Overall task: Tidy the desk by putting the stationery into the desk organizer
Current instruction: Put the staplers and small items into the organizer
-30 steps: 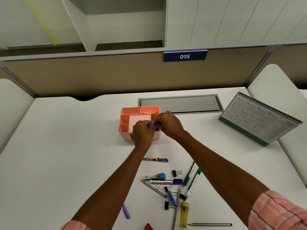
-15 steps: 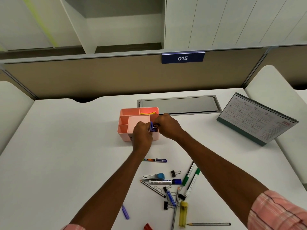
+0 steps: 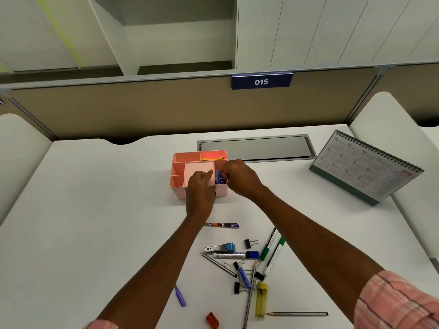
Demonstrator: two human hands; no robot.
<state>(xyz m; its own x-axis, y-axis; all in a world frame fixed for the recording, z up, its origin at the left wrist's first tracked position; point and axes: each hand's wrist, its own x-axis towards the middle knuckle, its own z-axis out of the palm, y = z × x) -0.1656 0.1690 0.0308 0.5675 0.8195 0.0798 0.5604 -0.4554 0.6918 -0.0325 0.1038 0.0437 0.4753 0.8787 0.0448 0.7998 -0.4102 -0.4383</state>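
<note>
near on the worktop (image 3: 95,233), pens, pencils and binder clips (image 3: 250,243) lie loose, not yet filed. beyond them the small blue piece (image 3: 219,178), held above the rim a second ago, now sits in the right compartment of the desk organizer (image 3: 177,160), so it is nearly stowed. the right hand (image 3: 240,178) pinches its top. the left hand (image 3: 201,188) curls beside it, grip unclear. yellow notes (image 3: 211,158) lie in the far compartment.
</note>
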